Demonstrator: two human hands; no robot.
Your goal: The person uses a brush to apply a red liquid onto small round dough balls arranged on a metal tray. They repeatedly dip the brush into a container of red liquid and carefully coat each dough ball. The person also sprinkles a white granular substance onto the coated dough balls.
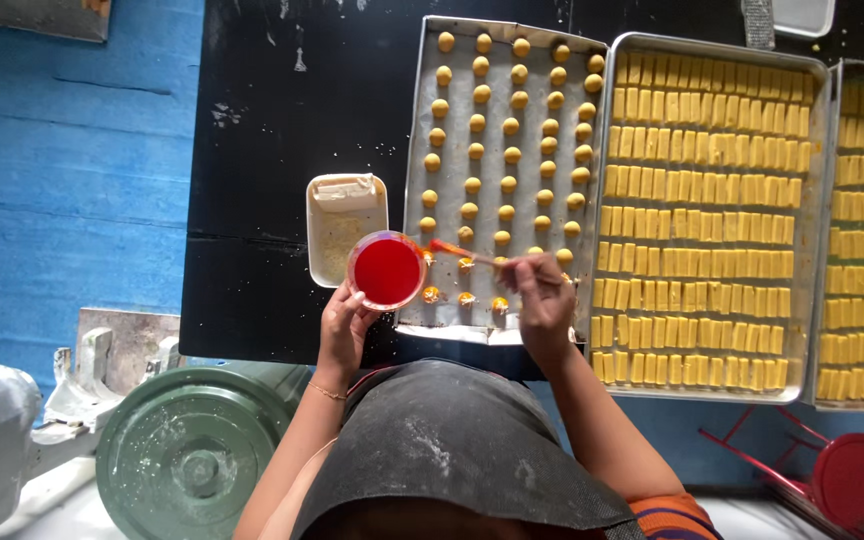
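My left hand [344, 325] holds a small round cup of red-orange liquid [386, 270] at the near left corner of a metal baking tray [449, 165]. That tray carries rows of small round yellow dough balls [510, 127]. My right hand [544, 295] grips a thin brush [460, 251] whose orange-tipped end rests over the cup's right rim. The dough balls nearest me look glossy and darker.
A white rectangular container [345, 222] sits left of the tray. Two more trays [822, 180] packed with yellow rectangular dough sticks [702, 210] lie to the right on the black table [282, 130]. A green round lid [187, 452] and a red stool [852, 478] are below.
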